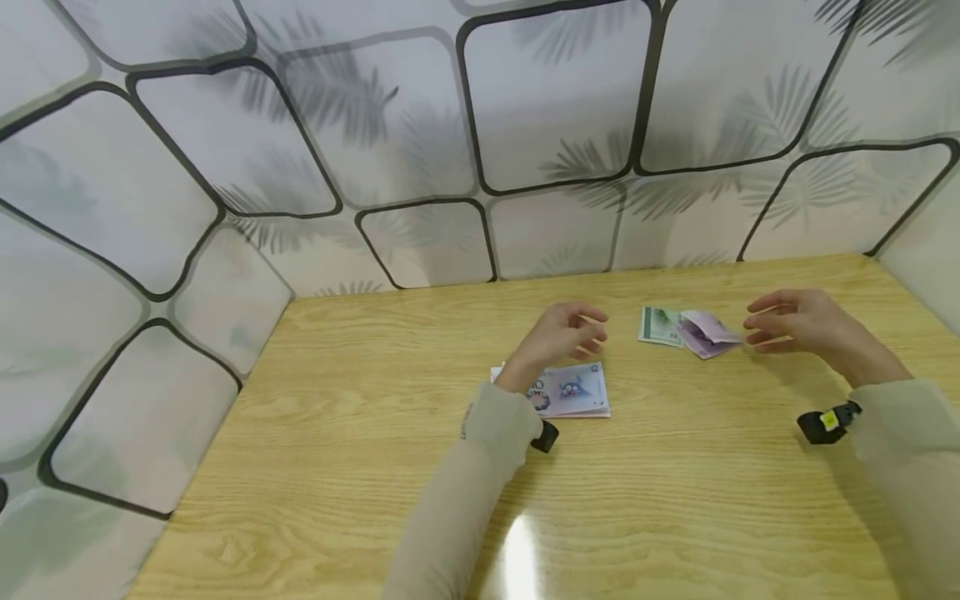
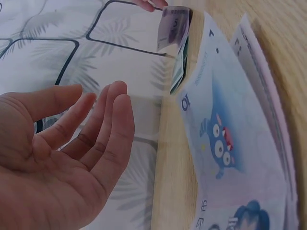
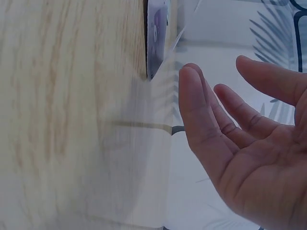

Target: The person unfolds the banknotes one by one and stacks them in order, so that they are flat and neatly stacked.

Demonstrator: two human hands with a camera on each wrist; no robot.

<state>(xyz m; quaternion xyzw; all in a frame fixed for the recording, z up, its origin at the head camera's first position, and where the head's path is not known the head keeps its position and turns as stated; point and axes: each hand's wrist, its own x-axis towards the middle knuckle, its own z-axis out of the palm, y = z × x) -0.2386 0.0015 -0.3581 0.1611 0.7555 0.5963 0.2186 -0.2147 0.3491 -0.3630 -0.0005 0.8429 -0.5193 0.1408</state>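
My left hand (image 1: 558,337) hovers over the table just beyond a stack of pale blue-purple notes (image 1: 576,390), its fingers relaxed and holding nothing. In the left wrist view the top note (image 2: 225,139) shows a blue cartoon figure, and the stack's edges fan apart. My right hand (image 1: 806,325) is raised at the right of a creased purple note (image 1: 705,335), fingers loosely bent with nothing between them. That purple note overlaps a green note (image 1: 660,326). In the right wrist view the purple note (image 3: 156,38) stands up partly from the table, apart from the fingertips.
The wooden table (image 1: 337,433) meets a patterned cloth wall (image 1: 555,108) at its back and left, with another pale surface at the right. A black wrist device (image 1: 545,436) sits by the left cuff and another (image 1: 828,422) by the right cuff.
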